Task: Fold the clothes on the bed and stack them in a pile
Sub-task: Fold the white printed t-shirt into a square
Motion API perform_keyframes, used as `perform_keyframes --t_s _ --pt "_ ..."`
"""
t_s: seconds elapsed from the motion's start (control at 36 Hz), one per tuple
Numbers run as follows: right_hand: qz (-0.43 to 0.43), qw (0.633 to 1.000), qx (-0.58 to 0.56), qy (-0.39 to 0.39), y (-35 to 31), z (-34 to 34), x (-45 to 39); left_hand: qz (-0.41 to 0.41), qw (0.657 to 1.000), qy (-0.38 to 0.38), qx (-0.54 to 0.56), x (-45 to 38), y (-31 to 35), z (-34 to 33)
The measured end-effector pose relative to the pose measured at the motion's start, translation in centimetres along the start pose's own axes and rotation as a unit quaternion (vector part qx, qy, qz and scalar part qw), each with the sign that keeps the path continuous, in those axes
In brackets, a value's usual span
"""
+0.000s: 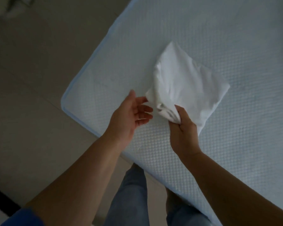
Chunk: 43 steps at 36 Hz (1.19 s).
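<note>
Gripped in the right hand point(182, 128) is the near, bunched corner of a white, soft cloth garment point(185, 82); the fingers are curled round the gathered folds and the thumb is laid over them. The left hand point(131, 113) is held open, palm turned toward the garment, fingers relaxed and slightly spread, and nothing is held in it. Its fingertips point(145, 99) are seen just beside the garment's near left edge; whether they touch the cloth cannot be told.

The garment is partly folded into a rough, creased rectangle and is laid on the bed point(219, 30), near the bed's near left corner. Its far end rests flat on the surface, while the near end is lifted and crumpled in the right-hand grip.

The bed is covered by a pale, whitish mattress pad with a raised, dimpled quilted texture, and its edge is trimmed with a light blue piping point(67, 88) that rounds the corner. Beside the bed a beige tiled floor point(31, 70) is seen, dimly lit. Both bare forearms are stretched forward from the bottom of the view, a blue sleeve point(21, 217) is seen at the left arm, and legs in light blue jeans point(132, 196) are stood close against the bed's near edge.
</note>
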State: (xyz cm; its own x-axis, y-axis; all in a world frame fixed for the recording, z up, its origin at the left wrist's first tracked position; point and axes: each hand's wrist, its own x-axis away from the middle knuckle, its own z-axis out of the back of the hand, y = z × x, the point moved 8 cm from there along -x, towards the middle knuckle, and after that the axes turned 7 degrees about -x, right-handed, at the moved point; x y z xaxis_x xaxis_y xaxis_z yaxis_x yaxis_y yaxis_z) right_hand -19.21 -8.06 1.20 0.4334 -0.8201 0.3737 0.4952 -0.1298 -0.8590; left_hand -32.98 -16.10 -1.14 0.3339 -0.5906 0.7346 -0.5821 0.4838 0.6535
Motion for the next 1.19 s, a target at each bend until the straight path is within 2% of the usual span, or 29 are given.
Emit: perform_keyframes --t_s 0.11,0.17,0.22,0.31,0.42,0.47,0.53,0.67,0.75,0.86,0.97,1.11,1.19 --pt "0.033 0.993 -0.108 0.027 -4.6 4.8 0.0 0.030 0.997 0.064 -0.008 -1.3 -0.2 1.9" --pt "0.035 0.988 -0.144 0.033 -6.6 7.3 0.0 0.054 0.996 0.065 -0.034 -2.0 -0.5 1.6" --pt "0.003 0.979 -0.198 0.052 -7.5 9.8 0.1 0.069 0.995 0.051 -0.043 -2.8 -0.5 0.7" --pt "-0.080 0.944 -0.316 0.045 -7.9 12.7 0.6 0.073 0.996 0.019 -0.044 -4.0 0.2 -1.2" --pt "-0.151 0.916 -0.373 0.006 -6.6 15.3 0.3 0.088 0.993 -0.085 0.003 -4.9 0.5 -4.3" --pt "-0.210 0.909 -0.361 -0.007 -3.5 15.9 -0.4 0.100 0.989 -0.107 0.031 -5.2 -0.2 -4.9" --pt "-0.277 0.899 -0.339 -0.002 1.1 16.2 -1.4 0.119 0.988 -0.093 0.010 -5.8 -1.5 -4.8" --pt "-0.373 0.885 -0.269 0.076 12.9 16.4 -2.7 0.128 0.981 0.059 -0.136 -7.2 -4.7 -2.1" --pt "-0.357 0.901 -0.226 0.104 16.6 16.7 -2.5 0.085 0.963 0.087 -0.240 -7.1 -5.3 -1.4" --pt "-0.328 0.923 -0.183 0.078 16.8 16.1 -1.9 0.061 0.940 0.091 -0.322 -5.6 -6.1 -1.7" --pt "-0.333 0.930 -0.142 0.059 17.1 15.7 -0.9 0.070 0.917 0.081 -0.383 -4.5 -8.1 -2.3" --pt "-0.338 0.939 -0.040 0.056 16.8 15.0 -0.4 0.047 0.922 0.092 -0.374 -3.4 -9.3 -3.8" --pt "-0.337 0.939 -0.003 0.075 16.7 14.8 0.3 0.037 0.919 0.136 -0.367 -2.6 -9.7 -3.6"
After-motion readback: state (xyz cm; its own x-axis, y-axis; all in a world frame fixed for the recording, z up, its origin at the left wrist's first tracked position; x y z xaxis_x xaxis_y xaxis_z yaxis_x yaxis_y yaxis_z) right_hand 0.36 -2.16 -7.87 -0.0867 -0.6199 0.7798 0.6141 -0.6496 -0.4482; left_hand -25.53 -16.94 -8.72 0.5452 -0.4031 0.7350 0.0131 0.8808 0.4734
